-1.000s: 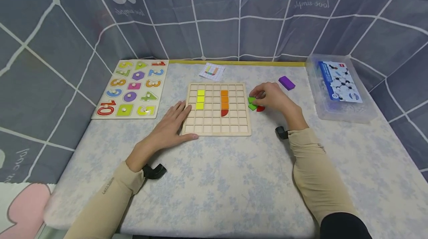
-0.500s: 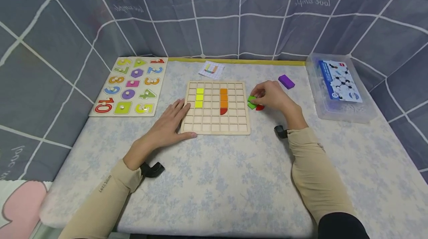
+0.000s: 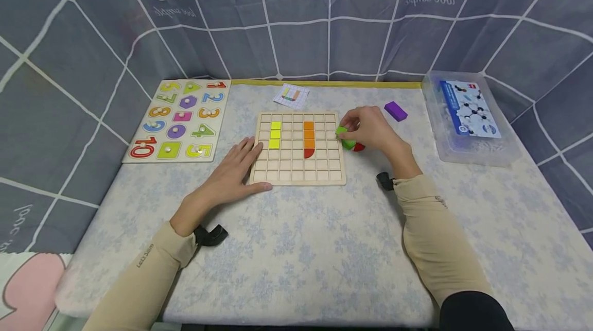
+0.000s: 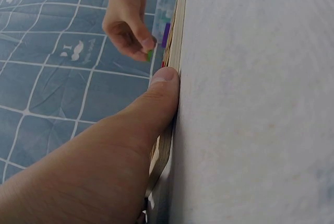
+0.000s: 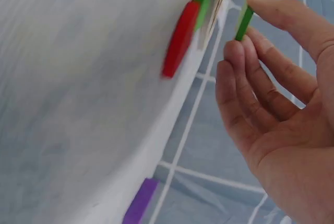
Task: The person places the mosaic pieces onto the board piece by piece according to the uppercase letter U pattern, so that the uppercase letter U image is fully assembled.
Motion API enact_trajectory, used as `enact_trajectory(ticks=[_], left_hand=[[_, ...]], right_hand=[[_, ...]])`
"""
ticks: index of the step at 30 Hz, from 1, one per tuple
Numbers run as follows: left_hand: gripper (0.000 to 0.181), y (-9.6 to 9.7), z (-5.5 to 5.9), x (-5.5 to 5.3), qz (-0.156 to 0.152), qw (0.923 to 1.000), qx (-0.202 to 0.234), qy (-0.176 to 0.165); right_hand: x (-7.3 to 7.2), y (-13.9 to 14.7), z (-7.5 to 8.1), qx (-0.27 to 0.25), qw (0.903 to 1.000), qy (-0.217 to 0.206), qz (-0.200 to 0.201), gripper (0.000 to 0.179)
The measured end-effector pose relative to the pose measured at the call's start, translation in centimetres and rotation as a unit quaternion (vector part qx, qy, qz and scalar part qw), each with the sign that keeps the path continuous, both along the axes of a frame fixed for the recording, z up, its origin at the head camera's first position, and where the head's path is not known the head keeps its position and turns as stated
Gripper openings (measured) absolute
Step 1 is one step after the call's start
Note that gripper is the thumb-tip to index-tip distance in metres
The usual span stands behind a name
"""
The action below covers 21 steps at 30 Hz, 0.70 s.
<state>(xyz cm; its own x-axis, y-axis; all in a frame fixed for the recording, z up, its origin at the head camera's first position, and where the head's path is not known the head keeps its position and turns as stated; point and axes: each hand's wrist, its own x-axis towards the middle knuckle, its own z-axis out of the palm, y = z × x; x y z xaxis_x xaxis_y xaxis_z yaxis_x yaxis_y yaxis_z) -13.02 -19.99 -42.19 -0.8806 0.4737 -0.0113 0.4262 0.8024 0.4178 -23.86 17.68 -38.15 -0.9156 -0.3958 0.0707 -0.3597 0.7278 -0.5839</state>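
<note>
My right hand (image 3: 370,127) pinches a thin green tile (image 5: 244,23) between thumb and fingertips, held up near the right rim of a wooden grid board (image 3: 292,166). Set in the board are a column of yellow tiles (image 3: 275,135) and a column of orange tiles (image 3: 309,135), the latter ending in a red quarter-round tile (image 3: 309,153). Below the right hand, on the tablecloth, another green tile (image 3: 348,144) lies beside a loose red piece (image 3: 359,147). My left hand (image 3: 231,176) rests along the board's left side, thumb against the front left corner.
Behind the board lies a small pattern card (image 3: 292,96). A number puzzle board (image 3: 218,127) is at the left. To the right are a purple block (image 3: 396,111) and a clear plastic box (image 3: 472,152) with a blue label. A tiled-print curtain (image 3: 301,48) stands behind the table.
The right hand has picked a green tile up from the loose pieces and moved it left, toward the board's right rim. The left hand keeps its place on the board.
</note>
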Motion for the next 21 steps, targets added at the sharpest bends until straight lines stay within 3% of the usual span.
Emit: enact_trajectory(ticks=[6,12,21], left_hand=[[0.109,0.0,-0.1,0.0,-0.002,1.0,0.001,0.003],[0.109,0.0,-0.2,0.0,0.0,1.0,-0.005,-0.003],[0.108,0.1,0.0,-0.1,0.005,0.9999,-0.008,-0.006]], right_hand=[[1.1,-2.6,0.6,-0.01,0.999,0.007,0.043,0.021],[1.8,-6.1,1.0,0.009,0.9923,0.024,0.121,0.02],[2.2,-10.5,1.3,0.043,0.9813,0.003,0.187,0.017]])
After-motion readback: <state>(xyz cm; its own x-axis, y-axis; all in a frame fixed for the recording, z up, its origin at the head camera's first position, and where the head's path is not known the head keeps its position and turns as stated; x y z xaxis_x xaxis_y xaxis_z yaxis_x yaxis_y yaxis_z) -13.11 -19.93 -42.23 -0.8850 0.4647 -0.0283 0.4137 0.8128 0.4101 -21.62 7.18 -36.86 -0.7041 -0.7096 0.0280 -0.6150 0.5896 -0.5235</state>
